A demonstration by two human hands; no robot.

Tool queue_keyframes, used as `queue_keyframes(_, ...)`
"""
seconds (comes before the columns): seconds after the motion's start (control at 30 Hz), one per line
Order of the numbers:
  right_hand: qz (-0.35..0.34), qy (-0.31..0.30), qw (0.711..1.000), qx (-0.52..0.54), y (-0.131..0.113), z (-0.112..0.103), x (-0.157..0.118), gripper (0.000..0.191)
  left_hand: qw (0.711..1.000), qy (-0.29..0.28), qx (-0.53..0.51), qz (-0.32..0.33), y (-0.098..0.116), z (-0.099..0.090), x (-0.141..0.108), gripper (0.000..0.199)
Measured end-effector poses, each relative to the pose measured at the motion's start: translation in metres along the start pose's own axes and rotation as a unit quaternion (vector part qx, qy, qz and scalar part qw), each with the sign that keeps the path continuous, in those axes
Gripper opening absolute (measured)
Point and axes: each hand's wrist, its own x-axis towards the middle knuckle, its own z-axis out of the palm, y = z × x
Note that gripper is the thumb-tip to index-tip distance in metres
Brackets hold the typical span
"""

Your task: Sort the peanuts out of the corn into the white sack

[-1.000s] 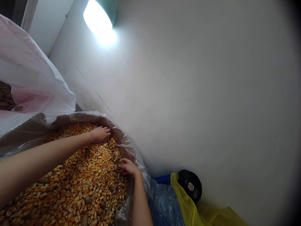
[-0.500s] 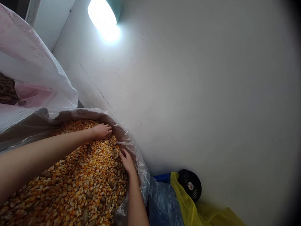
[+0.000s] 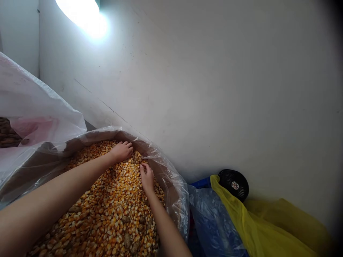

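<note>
Loose yellow-orange corn kernels [image 3: 107, 214] fill a large container lined with clear plastic [image 3: 171, 178]. Some peanuts in their shells [image 3: 127, 241] lie among the corn. My left hand [image 3: 122, 151] rests palm down on the kernels near the far rim, its fingers slightly apart and bent at the tips. Just to its right, my right hand [image 3: 147, 178] touches the corn by the container's right side. The right thumb and fingers are curled close together, and whatever is between them is hidden.
A white and pink sack [image 3: 40, 92] with dark brown contents stands at the left. A lamp [image 3: 80, 14] glows against the pale wall [image 3: 227, 89]. At the right lie a blue plastic bag [image 3: 214, 214], yellow netting [image 3: 257, 228] and a black basket [image 3: 234, 185].
The view has turned, shifting the lamp leftward and the basket rightward. My right hand has moved closer to my left hand, and its fingers have drawn together.
</note>
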Motion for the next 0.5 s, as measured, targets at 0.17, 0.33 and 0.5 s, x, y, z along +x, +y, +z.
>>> queue_keyframes(0.17,-0.023,-0.014,1.000,-0.004,-0.002,-0.006,0.002,0.031,1.000,0.004,0.013,-0.006,0.000,0.004,0.001,0.032)
queue_keyframes(0.33,-0.055,-0.122,0.991,-0.008,-0.001,-0.015,0.007,0.039,1.000,0.000,0.026,-0.005,0.000,0.004,0.002,0.034)
queue_keyframes(0.5,-0.005,-0.116,0.992,0.054,-0.004,-0.017,0.008,0.030,0.999,-0.013,0.040,-0.001,0.000,0.003,0.003,0.037)
